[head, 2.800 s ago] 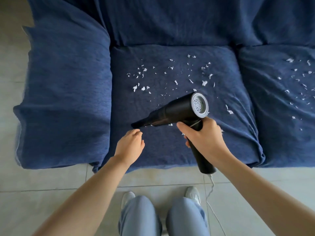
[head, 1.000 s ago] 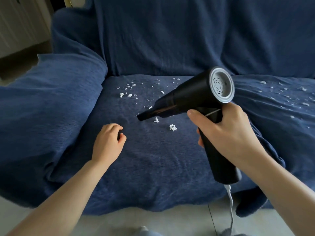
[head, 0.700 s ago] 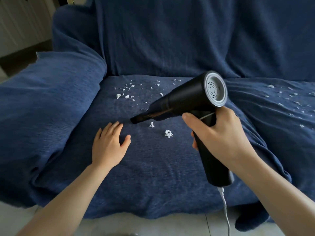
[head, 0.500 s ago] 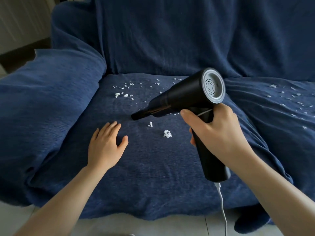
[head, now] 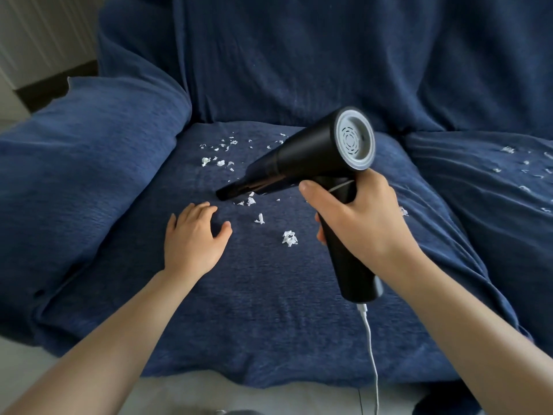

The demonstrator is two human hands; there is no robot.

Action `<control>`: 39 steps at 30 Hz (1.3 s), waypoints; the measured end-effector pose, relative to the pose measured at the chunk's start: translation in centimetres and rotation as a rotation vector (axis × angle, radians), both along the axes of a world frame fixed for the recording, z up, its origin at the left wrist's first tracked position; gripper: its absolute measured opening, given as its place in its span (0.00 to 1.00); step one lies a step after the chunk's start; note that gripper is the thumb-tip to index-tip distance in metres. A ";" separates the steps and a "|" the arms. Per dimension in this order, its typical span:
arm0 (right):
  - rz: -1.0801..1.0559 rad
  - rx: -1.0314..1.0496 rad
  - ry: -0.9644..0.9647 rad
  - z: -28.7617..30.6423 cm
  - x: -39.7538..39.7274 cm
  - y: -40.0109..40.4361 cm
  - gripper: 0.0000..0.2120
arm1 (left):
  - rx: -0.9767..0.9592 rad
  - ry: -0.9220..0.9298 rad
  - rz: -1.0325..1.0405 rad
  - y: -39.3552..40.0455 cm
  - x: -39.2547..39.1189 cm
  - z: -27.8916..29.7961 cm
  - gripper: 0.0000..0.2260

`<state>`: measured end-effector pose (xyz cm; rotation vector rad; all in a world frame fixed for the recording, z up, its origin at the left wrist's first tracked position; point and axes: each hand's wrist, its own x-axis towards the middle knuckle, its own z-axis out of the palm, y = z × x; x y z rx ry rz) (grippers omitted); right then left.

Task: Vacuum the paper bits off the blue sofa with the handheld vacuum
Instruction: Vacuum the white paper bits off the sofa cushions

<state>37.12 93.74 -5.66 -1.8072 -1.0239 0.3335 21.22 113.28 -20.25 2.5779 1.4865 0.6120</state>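
I have the vacuum in my right hand, fingers wrapped round its handle, nozzle angled down toward mid-frame so the tip sits just beside a few paper bits on the sofa cushion. My left hand rests flat on the fabric just left of the nozzle, fingers spread and holding nothing; I judge it is keeping the cover taut. More bits lie above centre and at the right edge, on the next cushion. A white cable hangs from the handle's base. No container shows; I cannot see inside the vacuum.
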 end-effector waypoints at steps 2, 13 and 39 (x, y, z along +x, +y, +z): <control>0.000 -0.002 -0.010 -0.2 0.2 0.1 0.13 | 0.027 -0.021 0.002 -0.2 -0.1 -0.2 0.20; -0.024 0.000 0.016 0.6 1.2 -3.7 0.14 | 0.038 -0.048 0.004 -1.1 -0.4 -0.4 0.19; -0.078 -0.038 -0.055 1.8 5.2 -1.1 0.13 | -0.070 -0.064 0.036 0.0 4.1 1.6 0.14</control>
